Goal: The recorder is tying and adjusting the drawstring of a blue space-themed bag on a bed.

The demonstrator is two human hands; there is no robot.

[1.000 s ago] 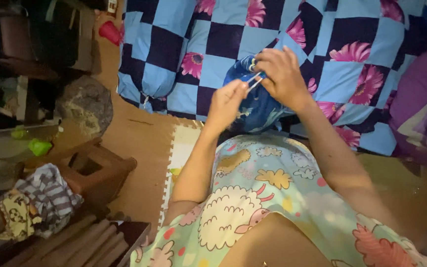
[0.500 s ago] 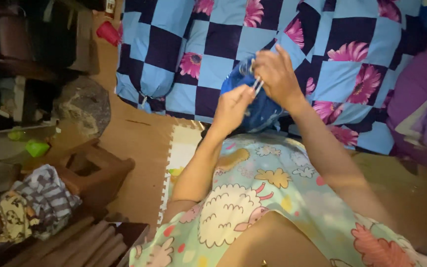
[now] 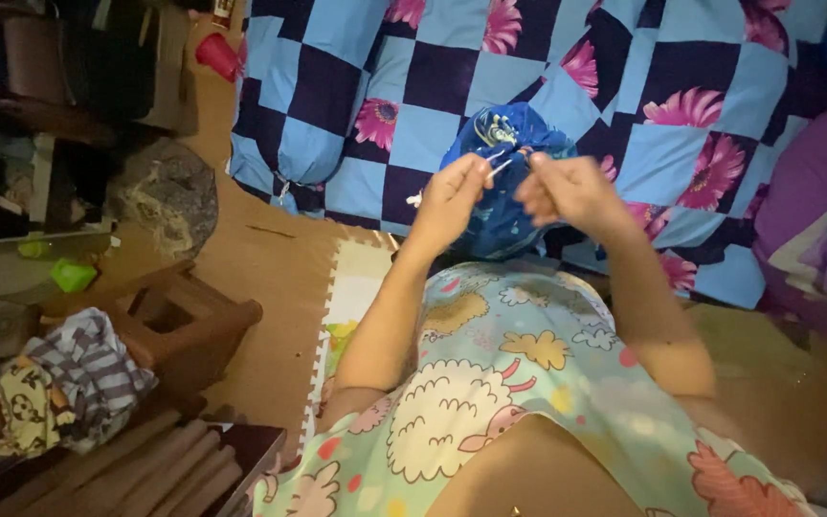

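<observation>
Two hands meet over a blue bag (image 3: 507, 182) that rests against the checked quilt (image 3: 624, 105). Left of them: a striped cloth (image 3: 88, 369) on a wooden stool (image 3: 184, 321), then a bare floor mat (image 3: 361, 278). Left hand (image 3: 452, 196) is closed, pinching a thin white cord (image 3: 498, 168). Right hand (image 3: 571, 187) is curled near the cord's other end; whether it grips it cannot be told. Judgement: the bag's mouth looks gathered, the tie unfinished.
</observation>
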